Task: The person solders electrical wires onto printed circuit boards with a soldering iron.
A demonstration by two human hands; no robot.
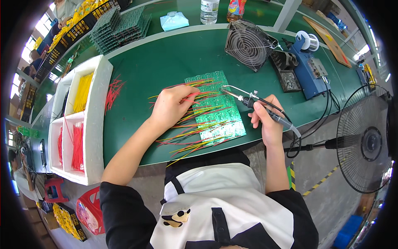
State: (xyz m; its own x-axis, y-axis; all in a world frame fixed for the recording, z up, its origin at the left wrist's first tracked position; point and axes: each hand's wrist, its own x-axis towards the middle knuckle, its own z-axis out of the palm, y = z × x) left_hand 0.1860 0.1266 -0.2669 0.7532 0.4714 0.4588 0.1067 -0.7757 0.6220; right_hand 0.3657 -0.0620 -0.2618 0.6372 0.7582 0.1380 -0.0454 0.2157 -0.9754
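A green circuit board panel (221,116) lies on the green work table, with red, yellow and dark wires (186,129) sticking out from its left side in rows. My left hand (173,103) rests at the board's upper left, fingers pinched on a red wire (189,98). In my right hand (268,120) is a soldering iron (269,111) with a thin metal solder feed tube. Its tip points left and meets the upper right part of the board; whether it touches a pad is too small to tell.
Left stands a white foam box (96,120) of sorted wires, beside loose red wires (114,93). A fan (250,45), an iron stand (286,70) and a blue solder feeder (307,68) occupy the far right. Behind are stacked boards (120,29), tissues (174,20) and bottles (209,11).
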